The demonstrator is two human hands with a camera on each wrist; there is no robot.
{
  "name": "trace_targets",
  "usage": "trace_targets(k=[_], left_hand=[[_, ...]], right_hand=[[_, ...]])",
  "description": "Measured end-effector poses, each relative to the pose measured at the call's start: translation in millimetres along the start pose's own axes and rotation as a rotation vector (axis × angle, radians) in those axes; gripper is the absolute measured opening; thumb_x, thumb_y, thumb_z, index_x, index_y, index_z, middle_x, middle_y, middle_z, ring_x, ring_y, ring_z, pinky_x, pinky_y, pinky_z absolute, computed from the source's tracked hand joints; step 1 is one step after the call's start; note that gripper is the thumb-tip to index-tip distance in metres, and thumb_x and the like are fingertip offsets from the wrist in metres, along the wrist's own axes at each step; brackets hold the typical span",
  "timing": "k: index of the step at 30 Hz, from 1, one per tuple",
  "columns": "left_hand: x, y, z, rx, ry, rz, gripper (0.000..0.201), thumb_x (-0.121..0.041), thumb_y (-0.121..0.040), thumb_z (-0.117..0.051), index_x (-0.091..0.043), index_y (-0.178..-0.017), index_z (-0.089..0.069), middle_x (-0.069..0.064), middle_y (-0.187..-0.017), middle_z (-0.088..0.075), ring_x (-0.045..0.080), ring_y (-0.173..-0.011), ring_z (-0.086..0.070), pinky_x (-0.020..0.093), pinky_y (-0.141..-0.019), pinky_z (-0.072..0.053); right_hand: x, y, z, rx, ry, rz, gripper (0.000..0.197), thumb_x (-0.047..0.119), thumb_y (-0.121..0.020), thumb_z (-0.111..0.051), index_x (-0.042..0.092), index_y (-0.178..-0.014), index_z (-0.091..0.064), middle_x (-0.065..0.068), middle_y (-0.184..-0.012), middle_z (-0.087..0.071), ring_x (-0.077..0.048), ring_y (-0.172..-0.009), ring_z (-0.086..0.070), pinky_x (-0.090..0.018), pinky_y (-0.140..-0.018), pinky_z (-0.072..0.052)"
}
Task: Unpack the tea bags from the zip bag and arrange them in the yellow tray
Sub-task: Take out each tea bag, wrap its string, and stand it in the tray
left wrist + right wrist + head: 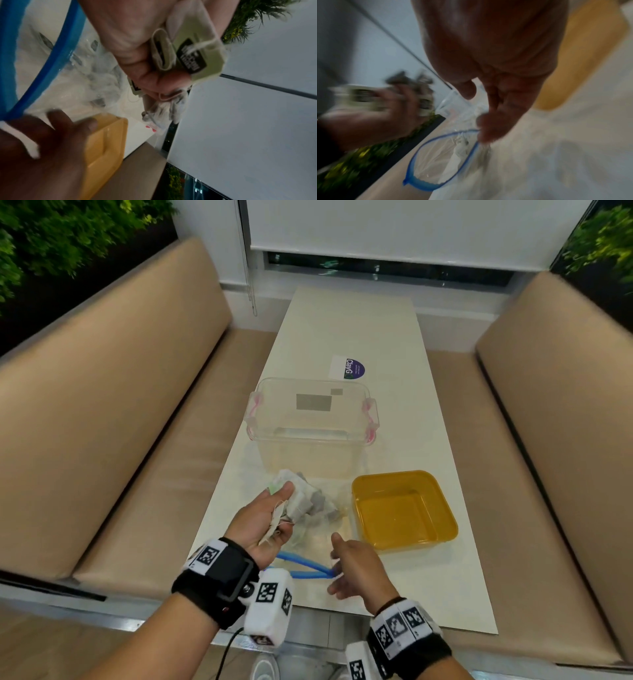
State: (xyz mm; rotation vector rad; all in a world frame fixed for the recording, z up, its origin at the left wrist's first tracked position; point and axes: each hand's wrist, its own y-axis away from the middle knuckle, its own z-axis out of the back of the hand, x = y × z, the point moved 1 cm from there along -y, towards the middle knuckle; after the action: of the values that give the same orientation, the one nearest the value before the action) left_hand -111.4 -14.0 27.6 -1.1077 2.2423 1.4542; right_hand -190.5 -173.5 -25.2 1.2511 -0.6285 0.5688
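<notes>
The left hand (265, 520) is gripping tea bags (303, 501); the tray (442, 534) is lying rightward, nearer the right hand (356, 568), which is pinching the bag (301, 568) rim.

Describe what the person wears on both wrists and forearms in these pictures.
The left hand has a broad black strap at the wrist, carrying white blocks printed with black square-pattern markers and a thin black cable hanging below. The right hand has a thin dark cord bracelet, then a black band with similar white marker blocks. Both forearms are bare, with no sleeves in view.

Clear blue-zipped zip bag (308, 542) lies open beside the empty yellow tray (404, 510), tea bags (308, 498) lifted out.
</notes>
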Motion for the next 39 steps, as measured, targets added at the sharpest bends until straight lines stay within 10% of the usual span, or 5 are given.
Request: trace_targets(k=[5,16,21,28,39], left_hand=[[24,-26,5,-0.035,-0.036,-0.007,0.039,-0.021,-0.089,-0.075,-0.014,-0.126,-0.063,0.003,-0.100,-0.065,0.012,-0.061,-0.044,0.016,-0.038,-0.035],[42,-34,-2,0.040,-0.137,-0.034,0.036,-0.024,-0.096,-0.066,-0.014,-0.130,-0.061,0.009,-0.090,-0.074,0.017,-0.056,-0.067,0.022,-0.042,-0.046],[42,-41,-4,-0.003,-0.011,0.011,0.037,-0.023,-0.095,-0.061,-0.006,-0.128,-0.066,0.015,-0.107,-0.074,0.026,-0.086,-0.073,0.032,-0.068,-0.058],[43,-50,-8,-0.036,0.050,0.034,0.044,-0.053,-0.095,-0.058,-0.017,-0.118,-0.071,0.007,-0.103,-0.077,0.022,-0.096,-0.073,0.039,-0.099,-0.052],[45,-55,1,0.065,0.261,0.134,0.048,-0.043,-0.095,-0.061,-0.012,-0.131,-0.066,0.017,-0.126,-0.068,0.033,-0.113,-0.068,0.047,-0.092,-0.055]], right_hand=[[18,10,13,-0.251,0.008,0.507,0.016,0.046,-0.091,-0.060,0.035,-0.102,-0.058,0.007,-0.105,-0.061,-0.013,-0.090,-0.065,-0.039,-0.070,-0.060],[49,-13,-15,-0.031,0.138,0.491,0.048,0.032,-0.096,-0.059,0.021,-0.141,-0.047,0.010,-0.133,-0.054,0.001,-0.111,-0.049,-0.004,-0.082,-0.041],[50,-22,-26,-0.122,0.221,0.537,0.046,0.025,-0.095,-0.058,0.022,-0.140,-0.048,0.005,-0.136,-0.055,-0.009,-0.124,-0.051,-0.027,-0.105,-0.042],[57,-25,-36,-0.149,0.346,0.637,0.045,0.022,-0.099,-0.049,0.019,-0.144,-0.044,0.001,-0.140,-0.051,-0.012,-0.127,-0.048,-0.021,-0.105,-0.036],[54,-24,-20,0.049,0.333,0.655,0.060,0.052,-0.100,-0.040,0.032,-0.154,-0.024,0.011,-0.158,-0.027,-0.002,-0.144,-0.024,-0.032,-0.119,-0.026]])
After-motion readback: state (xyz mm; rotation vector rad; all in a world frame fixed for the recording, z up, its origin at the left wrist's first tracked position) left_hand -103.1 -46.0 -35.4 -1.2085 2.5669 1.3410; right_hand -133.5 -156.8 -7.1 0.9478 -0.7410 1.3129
